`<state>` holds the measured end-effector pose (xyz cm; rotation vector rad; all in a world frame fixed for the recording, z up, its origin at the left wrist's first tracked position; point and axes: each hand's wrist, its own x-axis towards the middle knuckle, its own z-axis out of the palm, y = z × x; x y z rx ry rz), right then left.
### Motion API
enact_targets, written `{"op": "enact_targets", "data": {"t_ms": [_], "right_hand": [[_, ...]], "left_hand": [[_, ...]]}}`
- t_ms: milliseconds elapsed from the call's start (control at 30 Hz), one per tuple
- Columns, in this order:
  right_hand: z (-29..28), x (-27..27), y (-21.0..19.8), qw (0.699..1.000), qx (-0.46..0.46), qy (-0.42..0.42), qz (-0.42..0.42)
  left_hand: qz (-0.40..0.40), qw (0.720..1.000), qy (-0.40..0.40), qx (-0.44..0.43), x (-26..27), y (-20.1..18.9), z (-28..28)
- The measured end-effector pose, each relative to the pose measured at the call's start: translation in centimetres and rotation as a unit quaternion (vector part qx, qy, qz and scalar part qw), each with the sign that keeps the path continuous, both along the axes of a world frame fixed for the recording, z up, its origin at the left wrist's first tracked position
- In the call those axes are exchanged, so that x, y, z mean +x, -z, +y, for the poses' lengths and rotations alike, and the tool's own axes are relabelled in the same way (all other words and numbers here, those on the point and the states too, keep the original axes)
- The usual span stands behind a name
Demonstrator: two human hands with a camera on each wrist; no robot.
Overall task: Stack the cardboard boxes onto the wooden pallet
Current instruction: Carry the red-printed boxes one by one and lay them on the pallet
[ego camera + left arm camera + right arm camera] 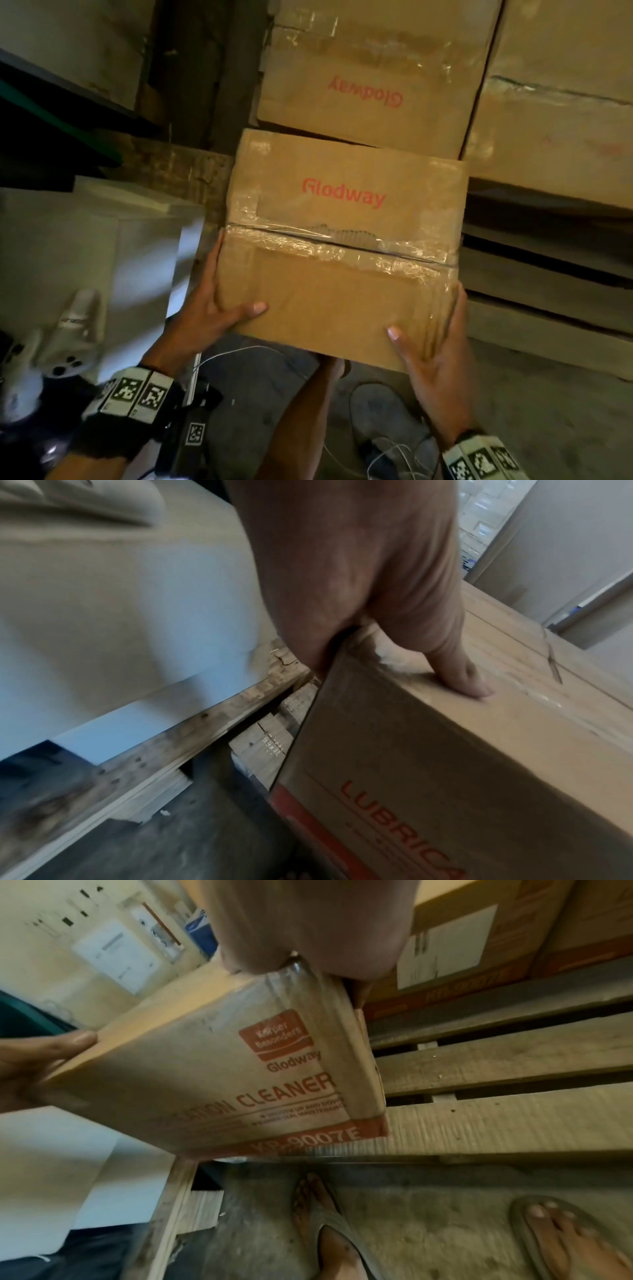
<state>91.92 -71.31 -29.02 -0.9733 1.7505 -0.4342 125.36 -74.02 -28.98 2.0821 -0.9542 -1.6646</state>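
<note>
A taped cardboard box (342, 240) printed "Glodway" is held between both my hands, just in front of the stacked boxes. My left hand (219, 308) grips its left near corner, thumb (462, 680) on top and fingers down the side. My right hand (435, 342) grips the right near corner the same way. The box (212, 1074) hangs tilted over the front edge of the wooden pallet (514, 1064). Another Glodway box (370, 75) and a larger box (561, 102) stand on the pallet behind it.
A white box (102, 246) sits close on the left, over a second pallet's edge (171, 739). Bare pallet slats (548, 274) lie to the right of the held box. My sandalled feet (329, 1231) stand on the concrete floor before the pallet.
</note>
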Motion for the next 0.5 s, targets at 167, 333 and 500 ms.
{"op": "enact_targets", "data": {"t_ms": [167, 333, 500], "right_hand": [[0.0, 1.1, 4.8, 0.999, -0.009, 0.02, 0.031], [0.0, 1.8, 6.7, 0.999, 0.01, 0.005, 0.047], [-1.0, 1.5, 8.6, 0.998, 0.04, -0.011, 0.037]], "left_hand": [[-0.014, 0.999, 0.01, -0.046, 1.3, 5.1, -0.5], [-0.013, 0.998, 0.017, -0.052, 1.9, 7.8, -1.1], [0.001, 0.999, 0.028, -0.046, 0.5, 9.2, -1.5]]}}
